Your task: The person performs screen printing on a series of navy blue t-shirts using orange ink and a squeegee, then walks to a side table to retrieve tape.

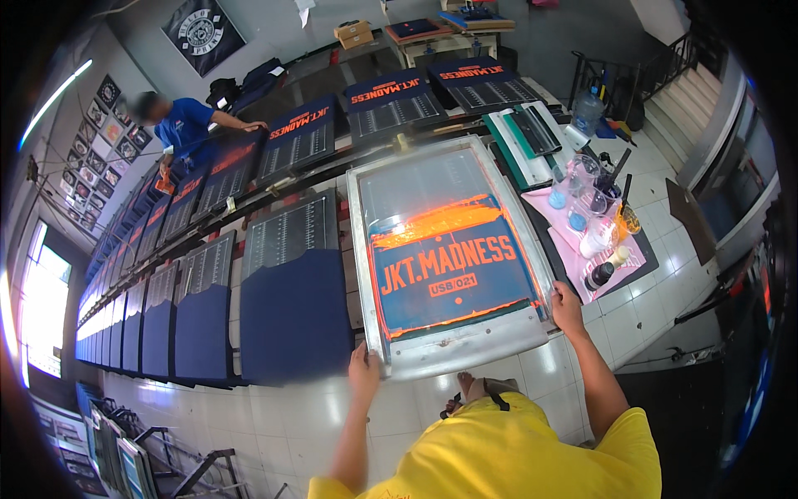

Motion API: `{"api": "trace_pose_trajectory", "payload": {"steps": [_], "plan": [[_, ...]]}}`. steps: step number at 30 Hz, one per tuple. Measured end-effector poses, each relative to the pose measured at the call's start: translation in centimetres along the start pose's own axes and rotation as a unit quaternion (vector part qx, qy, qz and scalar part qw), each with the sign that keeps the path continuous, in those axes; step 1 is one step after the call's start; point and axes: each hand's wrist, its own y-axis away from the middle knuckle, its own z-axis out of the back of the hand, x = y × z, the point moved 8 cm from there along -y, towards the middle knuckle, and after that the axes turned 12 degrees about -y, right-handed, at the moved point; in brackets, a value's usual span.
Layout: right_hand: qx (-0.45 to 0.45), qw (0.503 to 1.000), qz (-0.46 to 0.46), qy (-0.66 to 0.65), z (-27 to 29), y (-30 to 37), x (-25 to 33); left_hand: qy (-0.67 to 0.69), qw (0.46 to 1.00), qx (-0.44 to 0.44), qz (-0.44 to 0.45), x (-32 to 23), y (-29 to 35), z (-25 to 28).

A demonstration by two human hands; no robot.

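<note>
In the head view, the left hand [364, 366] grips the near left corner of the screen-printing frame [465, 344], and the right hand [567, 308] grips its right rail. The frame spans the near row, hiding what lies beneath; orange ink [436, 223] streaks its mesh. Just left sits a navy fabric panel [295, 316]. Right are plastic cups [576, 221], a dark bottle [599, 276] and a pink cloth [638, 259]; farther, a water jug [587, 115]. Printed navy panels [385, 90] line the far row; a co-worker in blue [188, 125] stands far left.

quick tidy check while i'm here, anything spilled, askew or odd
Nothing looks clearly spilled or damaged. Orange ink forms a ragged, uneven band across the framed screen, messy-looking but apparently within the metal frame.
</note>
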Motion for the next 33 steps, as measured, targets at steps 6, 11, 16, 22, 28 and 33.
{"api": "trace_pose_trajectory", "payload": {"steps": [6,11,16,22,28,33], "plan": [[-0.049,0.993,-0.065,-0.085,-0.9,-1.5,-1.9,-0.040,0.995,-0.080,-0.051,2.7,-1.5,-0.4],[-0.080,0.990,-0.088,-0.071,-1.1,-1.3,-0.7,0.026,0.999,0.012,0.018,6.2,-3.3,-1.5],[-0.089,0.990,-0.064,-0.092,-1.0,-1.5,-1.2,0.139,0.975,0.133,0.110,6.9,-4.0,-1.7],[-0.080,0.986,-0.094,-0.110,-1.5,-1.6,-1.7,0.171,0.963,0.151,0.141,6.8,-4.1,-1.2],[-0.083,0.979,-0.110,-0.147,-1.6,-1.6,-2.4,0.223,0.948,0.171,0.148,7.3,-4.2,-1.7],[-0.074,0.980,-0.136,-0.126,-1.5,-1.6,-2.8,0.218,0.949,0.164,0.158,8.0,-4.4,-1.8]]}}
